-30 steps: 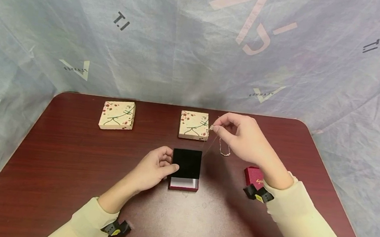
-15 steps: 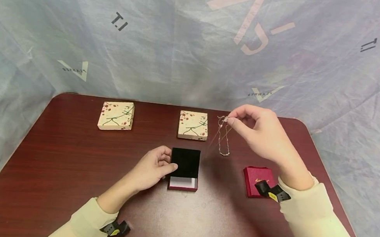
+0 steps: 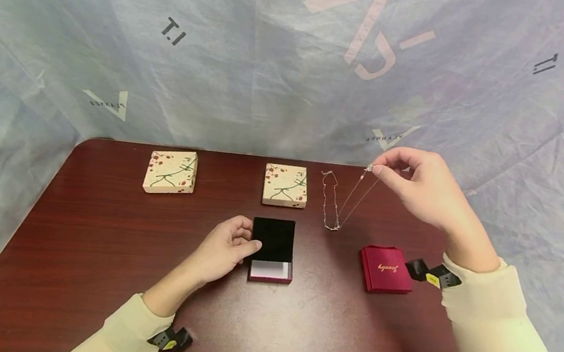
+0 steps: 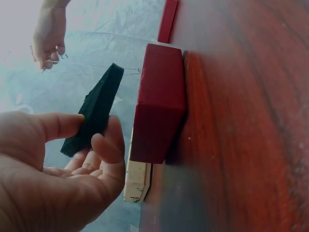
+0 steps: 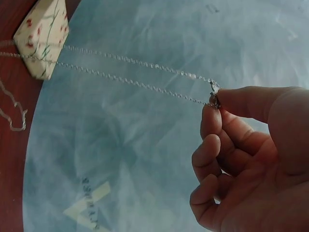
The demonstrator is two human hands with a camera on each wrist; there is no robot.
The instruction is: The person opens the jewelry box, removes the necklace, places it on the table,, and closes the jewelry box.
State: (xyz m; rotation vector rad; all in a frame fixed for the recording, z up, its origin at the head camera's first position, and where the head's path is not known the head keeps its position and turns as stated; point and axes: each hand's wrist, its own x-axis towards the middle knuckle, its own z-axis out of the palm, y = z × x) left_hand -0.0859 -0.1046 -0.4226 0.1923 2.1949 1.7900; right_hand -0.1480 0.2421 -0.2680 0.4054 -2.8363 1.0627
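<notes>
My right hand [image 3: 424, 186] pinches one end of a fine silver necklace [image 5: 130, 60] between thumb and fingertips, at its clasp. Its chain runs down in a narrow loop towards the table. A second thin chain [image 5: 22, 121] lies on the table just behind that spot. With thumb and fingers my left hand [image 3: 223, 250] holds a black foam pad [image 3: 273, 240] by its left edge. In the left wrist view the pad is tilted and apart from the red box [image 4: 159, 96], whose pale inside shows at the near end in the head view.
A red lid [image 3: 388, 271] with gold "Jewelry" lettering lies to the right. Two cream floral boxes [image 3: 171, 172] stand along the back of the dark red wooden table [image 3: 99, 225]. Grey printed cloth [image 3: 252, 68] hangs behind.
My right hand has moved right and a little back with the necklace, drawing it away from the chain on the table. The red lid has come into full view. The left hand stays put.
</notes>
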